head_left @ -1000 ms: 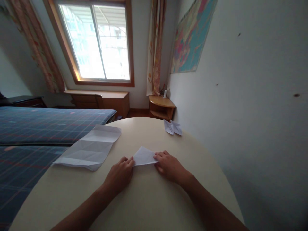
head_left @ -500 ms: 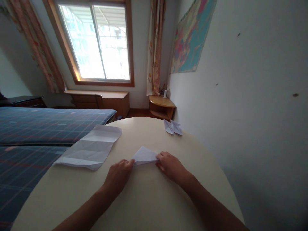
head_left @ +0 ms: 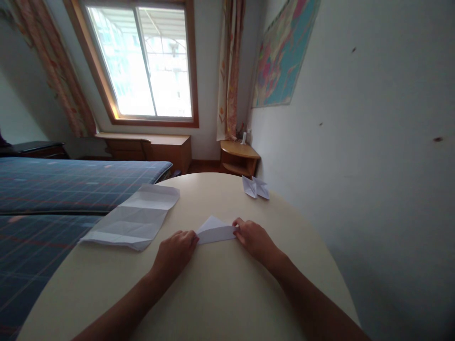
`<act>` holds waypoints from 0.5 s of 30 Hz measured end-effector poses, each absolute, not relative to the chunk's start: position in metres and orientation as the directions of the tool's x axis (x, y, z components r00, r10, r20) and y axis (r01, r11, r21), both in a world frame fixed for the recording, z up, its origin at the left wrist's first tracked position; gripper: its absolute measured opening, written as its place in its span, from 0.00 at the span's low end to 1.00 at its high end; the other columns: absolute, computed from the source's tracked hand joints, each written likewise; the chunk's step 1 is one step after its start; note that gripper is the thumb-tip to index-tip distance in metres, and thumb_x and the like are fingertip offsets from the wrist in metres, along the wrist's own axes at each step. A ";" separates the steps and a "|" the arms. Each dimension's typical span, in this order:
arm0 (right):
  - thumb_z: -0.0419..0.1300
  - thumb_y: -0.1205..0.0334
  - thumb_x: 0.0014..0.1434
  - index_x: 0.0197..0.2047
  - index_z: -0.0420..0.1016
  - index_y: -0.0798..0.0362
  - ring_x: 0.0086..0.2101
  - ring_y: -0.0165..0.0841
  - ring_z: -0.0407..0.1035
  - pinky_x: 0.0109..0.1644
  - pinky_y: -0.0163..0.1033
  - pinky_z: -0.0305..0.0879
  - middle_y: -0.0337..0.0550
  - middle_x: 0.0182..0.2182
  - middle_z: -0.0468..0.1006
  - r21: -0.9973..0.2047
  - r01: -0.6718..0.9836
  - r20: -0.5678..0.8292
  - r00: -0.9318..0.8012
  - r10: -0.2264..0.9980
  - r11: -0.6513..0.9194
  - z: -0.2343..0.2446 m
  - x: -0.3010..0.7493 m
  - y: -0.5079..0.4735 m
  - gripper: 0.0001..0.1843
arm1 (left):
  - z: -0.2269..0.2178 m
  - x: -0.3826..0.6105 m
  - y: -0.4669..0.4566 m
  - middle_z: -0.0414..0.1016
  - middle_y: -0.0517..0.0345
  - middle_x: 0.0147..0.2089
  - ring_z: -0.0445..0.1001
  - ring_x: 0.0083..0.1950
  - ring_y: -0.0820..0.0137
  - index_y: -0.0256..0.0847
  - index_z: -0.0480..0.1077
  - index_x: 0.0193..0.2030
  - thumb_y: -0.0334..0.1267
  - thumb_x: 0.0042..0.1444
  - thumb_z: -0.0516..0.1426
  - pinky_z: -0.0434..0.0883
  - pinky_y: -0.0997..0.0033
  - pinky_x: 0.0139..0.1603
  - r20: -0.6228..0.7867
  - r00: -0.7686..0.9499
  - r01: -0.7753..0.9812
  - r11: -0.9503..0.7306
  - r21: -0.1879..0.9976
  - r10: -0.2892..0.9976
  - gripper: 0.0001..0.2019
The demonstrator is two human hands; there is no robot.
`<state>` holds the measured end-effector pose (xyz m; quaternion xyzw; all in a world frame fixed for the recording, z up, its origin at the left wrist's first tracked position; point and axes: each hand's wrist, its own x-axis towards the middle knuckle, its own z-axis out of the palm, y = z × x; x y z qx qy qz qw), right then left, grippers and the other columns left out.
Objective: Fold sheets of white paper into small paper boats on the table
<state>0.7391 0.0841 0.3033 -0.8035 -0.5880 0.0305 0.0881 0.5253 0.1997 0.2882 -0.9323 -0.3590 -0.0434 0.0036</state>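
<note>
A small folded sheet of white paper [head_left: 216,234] lies in the middle of the round table, its peak pointing away from me and a band along its near edge turned up. My left hand [head_left: 177,251] pinches its left corner. At the opposite corner, the thumb and fingers of my right hand [head_left: 253,238] are closed on the paper. Two folded paper pieces [head_left: 255,188] stand side by side near the table's far right edge. To the left is a larger creased sheet of paper [head_left: 138,215], partly unfolded.
The cream round table [head_left: 213,293] has a wall [head_left: 373,189] close on its right. A bed with a blue plaid mattress [head_left: 46,189] adjoins its left side. A wooden corner shelf [head_left: 240,150] and a low desk [head_left: 167,147] stand beyond.
The near edge of the folded paper has been lifted and now shows as a wider upright band. My right hand has shifted slightly up and right, its fingers curling at the corner.
</note>
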 end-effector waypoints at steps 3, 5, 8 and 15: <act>0.56 0.64 0.65 0.52 0.71 0.52 0.39 0.39 0.75 0.39 0.36 0.61 0.49 0.39 0.79 -0.196 0.936 0.067 0.310 0.948 -0.292 0.301 0.741 0.085 0.13 | 0.286 0.526 0.202 0.78 0.54 0.41 0.78 0.46 0.62 0.44 0.71 0.45 0.38 0.68 0.47 0.71 0.67 0.39 0.089 0.723 0.685 -0.727 0.042 0.685 0.11; 0.56 0.64 0.64 0.53 0.71 0.51 0.39 0.39 0.75 0.39 0.37 0.61 0.49 0.39 0.79 -0.202 0.935 0.076 0.312 0.947 -0.292 0.300 0.742 0.085 0.14 | 0.285 0.526 0.202 0.78 0.53 0.44 0.78 0.47 0.62 0.45 0.69 0.51 0.37 0.67 0.48 0.71 0.67 0.39 0.100 0.707 0.697 -0.714 0.065 0.700 0.11; 0.55 0.65 0.64 0.54 0.71 0.51 0.40 0.40 0.75 0.40 0.37 0.62 0.49 0.40 0.80 -0.210 0.933 0.088 0.317 0.944 -0.293 0.297 0.743 0.086 0.14 | 0.284 0.526 0.202 0.78 0.53 0.47 0.77 0.49 0.62 0.46 0.66 0.58 0.36 0.67 0.49 0.72 0.66 0.40 0.103 0.689 0.711 -0.697 0.094 0.717 0.14; 0.54 0.66 0.65 0.54 0.70 0.50 0.42 0.39 0.76 0.43 0.37 0.64 0.47 0.42 0.81 -0.265 0.916 0.109 0.339 0.934 -0.302 0.290 0.747 0.090 0.15 | 0.276 0.524 0.205 0.76 0.50 0.53 0.75 0.52 0.61 0.43 0.63 0.62 0.31 0.65 0.49 0.75 0.62 0.44 0.168 0.715 0.667 -0.735 0.124 0.678 0.19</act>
